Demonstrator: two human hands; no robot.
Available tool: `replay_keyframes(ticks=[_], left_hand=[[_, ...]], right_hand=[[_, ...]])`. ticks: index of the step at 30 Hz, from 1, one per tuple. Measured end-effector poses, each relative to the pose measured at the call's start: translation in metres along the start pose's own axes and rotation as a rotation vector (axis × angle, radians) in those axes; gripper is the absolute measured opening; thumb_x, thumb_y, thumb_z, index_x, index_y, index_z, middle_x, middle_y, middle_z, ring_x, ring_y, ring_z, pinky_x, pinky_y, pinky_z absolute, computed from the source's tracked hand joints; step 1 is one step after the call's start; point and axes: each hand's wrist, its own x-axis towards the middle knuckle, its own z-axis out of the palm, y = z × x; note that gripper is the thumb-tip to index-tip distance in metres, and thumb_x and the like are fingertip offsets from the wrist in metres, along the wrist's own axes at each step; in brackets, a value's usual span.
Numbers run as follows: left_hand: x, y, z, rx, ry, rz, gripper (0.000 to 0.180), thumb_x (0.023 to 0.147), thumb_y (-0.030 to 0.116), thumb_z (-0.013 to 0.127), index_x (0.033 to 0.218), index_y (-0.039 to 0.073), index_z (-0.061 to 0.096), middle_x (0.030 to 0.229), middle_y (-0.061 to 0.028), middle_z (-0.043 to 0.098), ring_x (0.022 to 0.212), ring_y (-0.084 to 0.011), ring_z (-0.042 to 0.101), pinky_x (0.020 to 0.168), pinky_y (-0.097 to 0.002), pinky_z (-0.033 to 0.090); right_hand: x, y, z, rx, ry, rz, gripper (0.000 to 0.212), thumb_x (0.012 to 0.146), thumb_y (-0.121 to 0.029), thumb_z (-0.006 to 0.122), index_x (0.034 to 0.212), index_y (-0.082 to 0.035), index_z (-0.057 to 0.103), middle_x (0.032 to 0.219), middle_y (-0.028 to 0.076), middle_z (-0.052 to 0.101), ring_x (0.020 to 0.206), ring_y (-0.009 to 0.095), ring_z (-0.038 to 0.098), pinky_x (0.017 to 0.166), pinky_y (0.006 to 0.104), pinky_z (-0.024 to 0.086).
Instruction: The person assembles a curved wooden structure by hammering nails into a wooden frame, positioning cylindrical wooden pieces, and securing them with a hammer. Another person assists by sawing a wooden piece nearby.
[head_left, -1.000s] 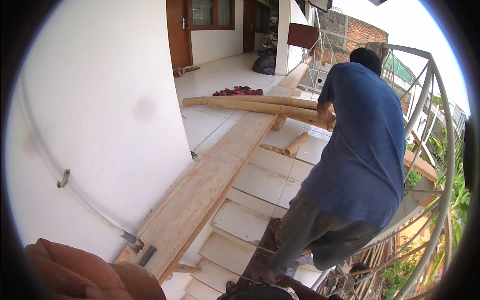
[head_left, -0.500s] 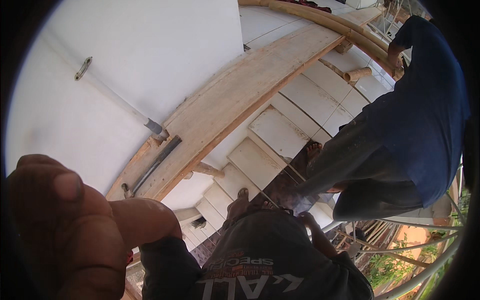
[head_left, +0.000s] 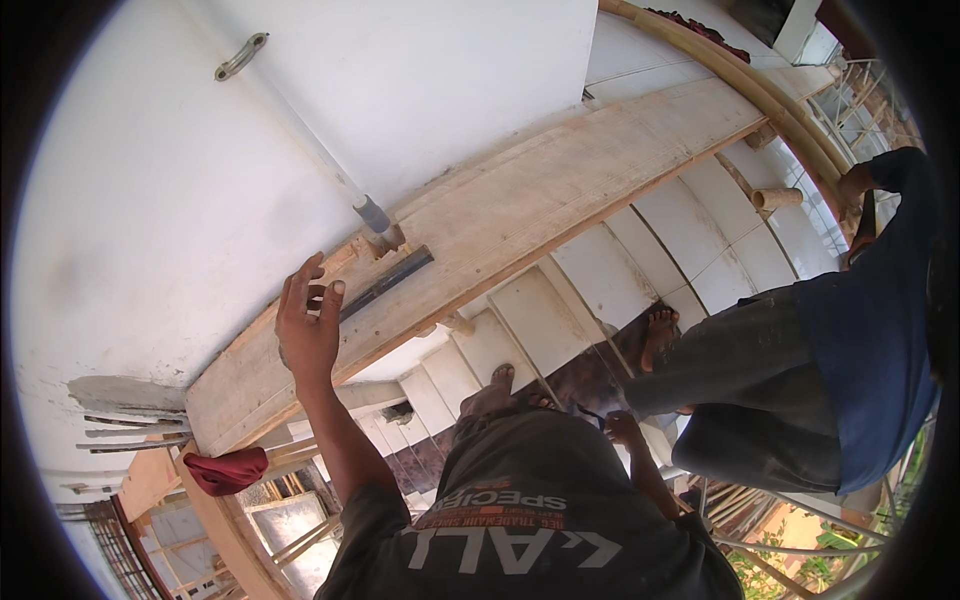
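Observation:
My left hand [head_left: 310,330] is raised over the near part of a long wooden plank [head_left: 560,190], its fingers apart and slightly curled with nothing between them. Just beyond its fingertips, a straight dark bar [head_left: 390,282] lies on the plank; its lower end is hidden behind my hand, and I cannot tell whether they touch. My right hand [head_left: 622,428] is low beside my right hip, fingers closed. A small, thin dark thing [head_left: 588,411] sticks out from it, too small to name.
A pale pipe [head_left: 310,140] with a grey end runs down the white wall [head_left: 470,70]. Tiled steps [head_left: 540,310] descend below the plank. At right, a co-worker in a blue shirt [head_left: 870,340] stands close, near bamboo poles [head_left: 740,70]. A dark red cloth [head_left: 225,470] hangs at lower left.
My left hand has moved away from close before the camera to over the plank, its fingers now apart. The view has shifted, and the co-worker appears lower and farther right.

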Motion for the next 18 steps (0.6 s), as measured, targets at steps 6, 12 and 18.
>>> replay_keyframes(ticks=[6,12,18], left_hand=[[0.001,-0.078,-0.045,0.23,0.097,-0.092,0.045,0.092,0.028,0.071,0.132,0.01,0.063,0.116,-0.0111,0.067,0.099,-0.024,0.066,0.087,-0.0375,0.052],[-0.006,-0.149,-0.091,0.282,0.214,-0.189,0.047,0.098,0.04,0.063,0.131,0.005,0.064,0.112,-0.0179,0.069,0.103,-0.0285,0.066,0.091,-0.041,0.05],[-0.022,-0.195,-0.093,0.297,0.209,-0.207,0.058,0.101,0.046,0.056,0.139,0.002,0.056,0.132,-0.0229,0.059,0.125,-0.0358,0.056,0.104,-0.0448,0.044]], right_hand=[[-0.021,-0.196,0.045,-0.048,0.076,-0.575,0.028,0.097,-0.018,0.064,0.123,-0.007,0.062,0.087,0.004,0.064,0.072,0.01,0.059,0.06,0.0277,0.049],[-0.119,-0.387,0.104,-0.119,0.161,-1.116,0.035,0.096,-0.017,0.065,0.128,-0.004,0.062,0.093,0.007,0.068,0.081,0.013,0.062,0.078,0.0305,0.051],[-0.134,-0.49,0.146,-0.27,0.2,-1.43,0.037,0.096,-0.025,0.067,0.127,-0.005,0.063,0.095,0.009,0.068,0.09,0.019,0.064,0.085,0.0346,0.051]])
